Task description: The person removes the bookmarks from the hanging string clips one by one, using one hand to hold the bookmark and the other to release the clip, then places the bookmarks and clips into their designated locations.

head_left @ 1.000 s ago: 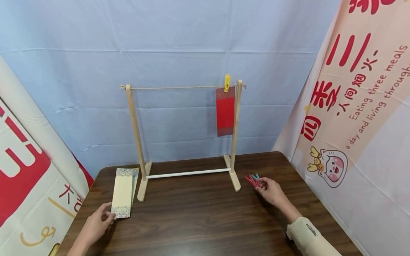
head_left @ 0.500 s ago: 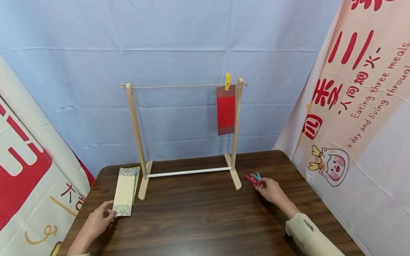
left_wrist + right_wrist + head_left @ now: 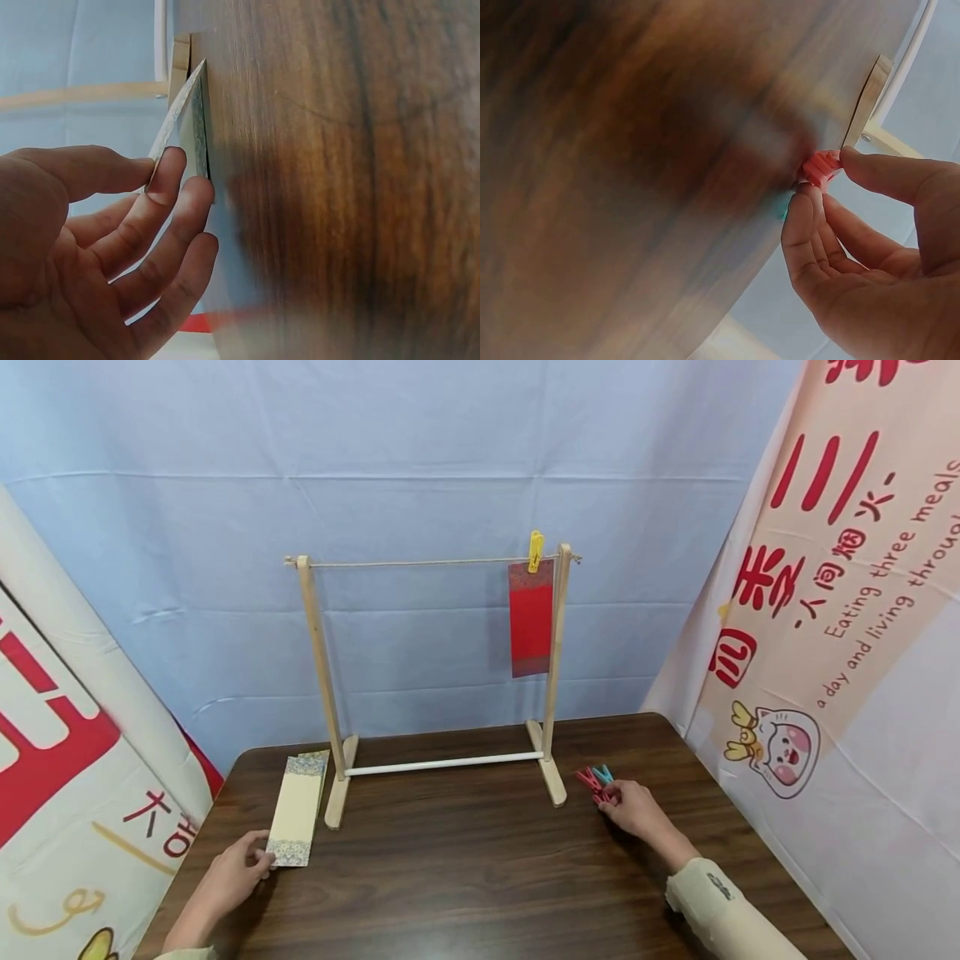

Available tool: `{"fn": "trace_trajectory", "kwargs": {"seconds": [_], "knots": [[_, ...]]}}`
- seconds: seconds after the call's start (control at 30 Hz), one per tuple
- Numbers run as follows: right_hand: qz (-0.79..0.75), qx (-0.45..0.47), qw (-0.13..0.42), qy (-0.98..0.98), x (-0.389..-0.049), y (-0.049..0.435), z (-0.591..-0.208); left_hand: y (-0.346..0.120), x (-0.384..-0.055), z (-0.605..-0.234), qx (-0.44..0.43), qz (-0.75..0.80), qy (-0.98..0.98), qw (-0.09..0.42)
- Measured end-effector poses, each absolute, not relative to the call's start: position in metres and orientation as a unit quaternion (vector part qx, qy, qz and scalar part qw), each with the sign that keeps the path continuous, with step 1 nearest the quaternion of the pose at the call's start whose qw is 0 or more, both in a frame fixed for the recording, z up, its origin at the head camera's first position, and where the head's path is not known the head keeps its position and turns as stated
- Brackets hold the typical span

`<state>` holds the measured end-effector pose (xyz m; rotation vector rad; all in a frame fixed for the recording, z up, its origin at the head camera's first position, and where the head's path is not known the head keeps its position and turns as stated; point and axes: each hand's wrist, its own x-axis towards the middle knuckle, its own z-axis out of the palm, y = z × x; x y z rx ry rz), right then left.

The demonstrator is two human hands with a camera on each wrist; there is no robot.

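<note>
At the table's left, my left hand (image 3: 232,877) pinches a cream paper card (image 3: 295,810) with blue patterned ends between thumb and index finger. The left wrist view shows this card (image 3: 171,124) tilted, its near end raised above another card (image 3: 196,135). My right hand (image 3: 637,814) is at a small group of clothespins on the right of the table. Its thumb and fingertips pinch a red clothespin (image 3: 823,168). Other red clothespins (image 3: 587,779) and a blue clothespin (image 3: 603,773) lie just beyond the fingertips.
A wooden rack (image 3: 318,668) stands at the back between my hands, with a string (image 3: 420,563) across its top and a white rod (image 3: 442,766) low down. A yellow clothespin (image 3: 536,552) holds a red card (image 3: 531,622) on the string's right end. Behind hangs a blue cloth (image 3: 420,460).
The cream card has shifted slightly right and now covers more of the cards beneath it. My left hand has moved a little with it; the right hand stays at the clothespins.
</note>
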<state>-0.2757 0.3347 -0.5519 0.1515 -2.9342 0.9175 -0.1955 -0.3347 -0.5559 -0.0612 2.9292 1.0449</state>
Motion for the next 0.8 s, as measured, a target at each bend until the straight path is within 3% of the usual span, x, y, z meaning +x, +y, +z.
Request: {"fn": "trace_trajectory", "kwargs": {"seconds": [0.8], "knots": [[0.283,0.048,0.022,-0.958,-0.2787,0.3347,-0.5542,-0.3376,-0.2008,-0.5591,-0.018,0.312,0.95,0.02]]}}
